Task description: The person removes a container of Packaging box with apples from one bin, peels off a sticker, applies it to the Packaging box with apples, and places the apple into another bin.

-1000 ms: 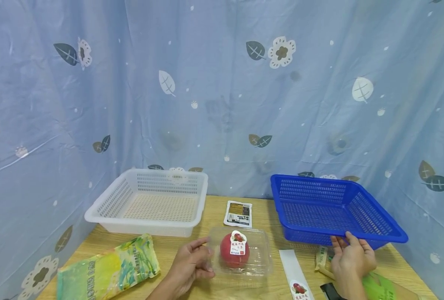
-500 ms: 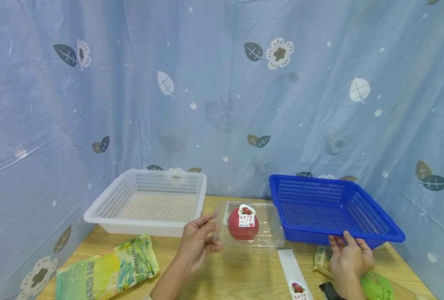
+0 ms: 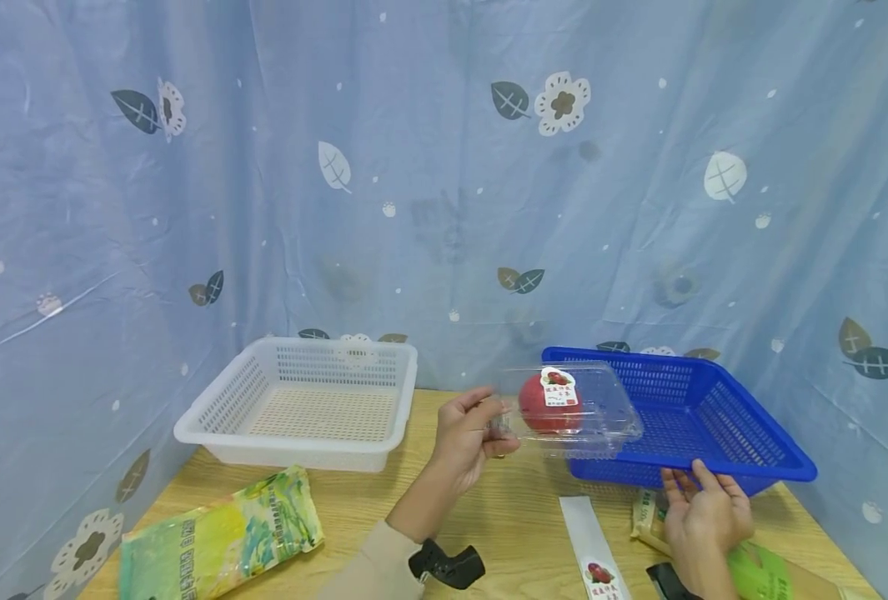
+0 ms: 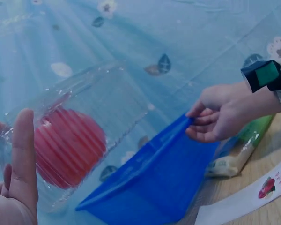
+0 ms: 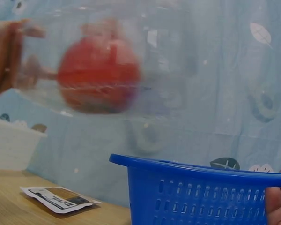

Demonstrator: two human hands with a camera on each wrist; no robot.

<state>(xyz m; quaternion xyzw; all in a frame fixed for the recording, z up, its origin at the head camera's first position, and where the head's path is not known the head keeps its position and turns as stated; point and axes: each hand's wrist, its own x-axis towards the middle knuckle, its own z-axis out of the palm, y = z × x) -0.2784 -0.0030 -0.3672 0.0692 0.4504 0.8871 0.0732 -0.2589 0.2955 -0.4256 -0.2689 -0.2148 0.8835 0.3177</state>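
Note:
My left hand (image 3: 468, 437) grips the left end of a clear plastic clamshell box (image 3: 604, 404), held up in the air. Inside the box sits a red apple (image 4: 70, 147); a white sticker with red print (image 3: 559, 387) shows on the lid. In the head view the box overlaps the left part of the blue basket (image 3: 702, 454), and in the right wrist view it hangs above the rim. My right hand (image 3: 706, 515) pinches the front rim of that basket between thumb and fingers.
A white basket (image 3: 226, 454) stands at the back left, with a yellow-green bag (image 3: 226, 537) before it. A white sticker strip (image 3: 592, 542) and a green-labelled package (image 3: 766, 575) lie at the front right. A small flat packet (image 5: 60, 199) lies between the baskets.
My left hand has lifted the clamshell box with the apple off the table and carried it right and away from me, to the blue basket. My right hand keeps its hold on the rim.

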